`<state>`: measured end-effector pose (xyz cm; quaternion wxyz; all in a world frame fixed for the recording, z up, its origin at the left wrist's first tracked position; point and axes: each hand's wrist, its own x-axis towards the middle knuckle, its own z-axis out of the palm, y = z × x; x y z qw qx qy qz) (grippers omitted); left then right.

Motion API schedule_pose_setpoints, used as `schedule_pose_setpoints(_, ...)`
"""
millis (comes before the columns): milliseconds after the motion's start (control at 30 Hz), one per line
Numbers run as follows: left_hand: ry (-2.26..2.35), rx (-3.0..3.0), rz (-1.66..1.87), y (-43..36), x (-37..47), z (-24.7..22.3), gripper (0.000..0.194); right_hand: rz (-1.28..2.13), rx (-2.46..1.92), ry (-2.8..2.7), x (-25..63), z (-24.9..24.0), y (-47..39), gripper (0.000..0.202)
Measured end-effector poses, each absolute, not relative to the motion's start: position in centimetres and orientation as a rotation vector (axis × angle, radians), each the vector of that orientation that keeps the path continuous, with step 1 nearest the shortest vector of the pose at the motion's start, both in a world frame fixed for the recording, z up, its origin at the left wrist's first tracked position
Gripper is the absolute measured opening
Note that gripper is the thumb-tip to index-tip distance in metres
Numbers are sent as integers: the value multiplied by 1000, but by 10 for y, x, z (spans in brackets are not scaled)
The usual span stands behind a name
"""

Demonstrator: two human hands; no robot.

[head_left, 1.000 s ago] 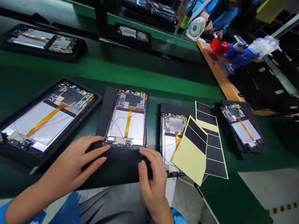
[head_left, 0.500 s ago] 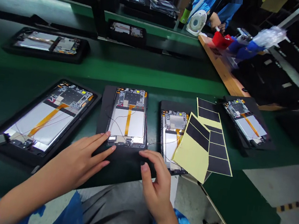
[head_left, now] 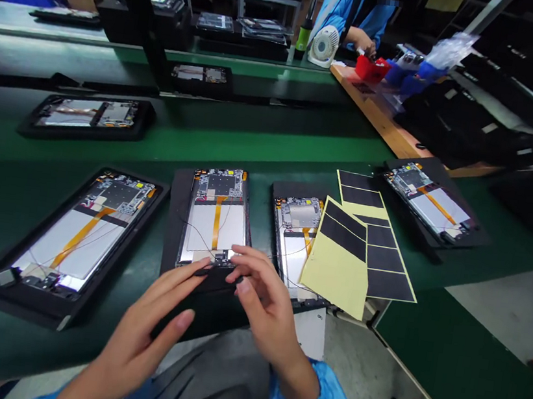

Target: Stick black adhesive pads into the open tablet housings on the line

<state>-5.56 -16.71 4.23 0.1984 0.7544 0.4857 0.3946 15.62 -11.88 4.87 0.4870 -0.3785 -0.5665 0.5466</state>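
Observation:
An opened tablet (head_left: 201,227), with its circuit board, white battery and orange flex cable showing, rests on a black foam pad (head_left: 177,214) before me. My left hand (head_left: 145,321) has its fingers stretched out, the tips at the tablet's lower edge and the thumb apart. My right hand (head_left: 267,301) is curled over the lower right corner, with a small black piece (head_left: 239,280) at its thumb tip; its exact kind is too small to tell. Thin dark wires lie loose across the battery.
Left lies another opened tablet (head_left: 90,229) in a black tray. At right, yellow sheets with black adhesive strips (head_left: 341,262) partly cover a third tablet (head_left: 290,242). Another tablet (head_left: 428,201) lies farther right. Beyond are a small white fan (head_left: 324,45) and a co-worker's hand (head_left: 363,42).
My left hand has shifted back, its fingertips now along the tablet's lower edge. My right hand has moved left over the lower right corner, close to the left fingertips. The view has shifted.

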Motion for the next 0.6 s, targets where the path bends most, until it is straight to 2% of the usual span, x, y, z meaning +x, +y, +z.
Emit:
schedule_pose_setpoints(167, 1350, 1679, 1204, -170, -11, 26, 42, 1702, -815, -1025, 157, 54, -92, 45)
schedule_pose_setpoints(433, 1286, 1261, 1178, -161, -7, 16, 39, 1877, -833, -1043, 182, 73, -73, 55)
schedule_pose_setpoints(600, 1208, 1385, 1148, -149, -13, 23, 41, 1968, -940, -1146, 187, 87, -54, 61)
